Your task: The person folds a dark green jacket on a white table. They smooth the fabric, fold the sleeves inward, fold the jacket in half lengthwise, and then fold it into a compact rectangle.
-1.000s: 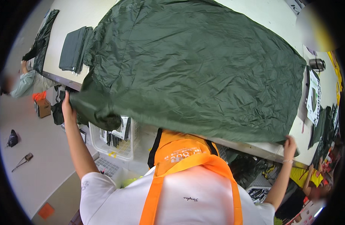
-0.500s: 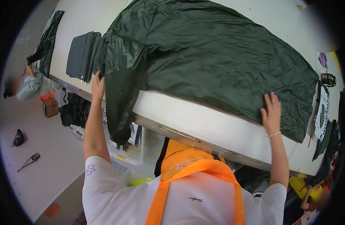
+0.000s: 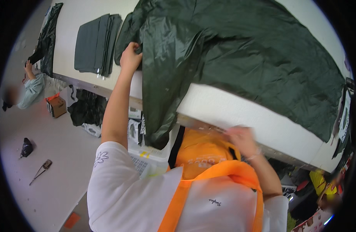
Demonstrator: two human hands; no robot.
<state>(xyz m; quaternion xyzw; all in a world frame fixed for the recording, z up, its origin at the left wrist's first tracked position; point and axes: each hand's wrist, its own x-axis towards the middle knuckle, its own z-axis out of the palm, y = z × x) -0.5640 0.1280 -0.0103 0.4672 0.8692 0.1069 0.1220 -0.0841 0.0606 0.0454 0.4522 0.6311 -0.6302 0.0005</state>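
Observation:
A large dark green garment (image 3: 259,58) of thin shiny fabric, like a raincoat, lies spread and wrinkled over the white table (image 3: 216,102). One sleeve (image 3: 166,89) droops over the near edge. At the garment's left side my left hand (image 3: 130,58) is closed with curled fingers on the fabric, just left of the sleeve. My right hand (image 3: 241,140) is off the garment, over the table's near edge in front of my orange apron (image 3: 203,149); motion smears its fingers. Left of the left hand stands a neat stack of folded dark green pieces (image 3: 96,45).
Beneath the table sit a white plastic basket (image 3: 158,152) and dark bundled fabric (image 3: 87,108). A cardboard box (image 3: 56,106) stands on the floor at left. Another person (image 3: 32,89) handles dark fabric at the far left; someone in yellow (image 3: 321,183) is at lower right.
My right hand has left the garment and swung left toward my apron. My left hand has moved up and right and closed on the garment's left side. The view has shifted.

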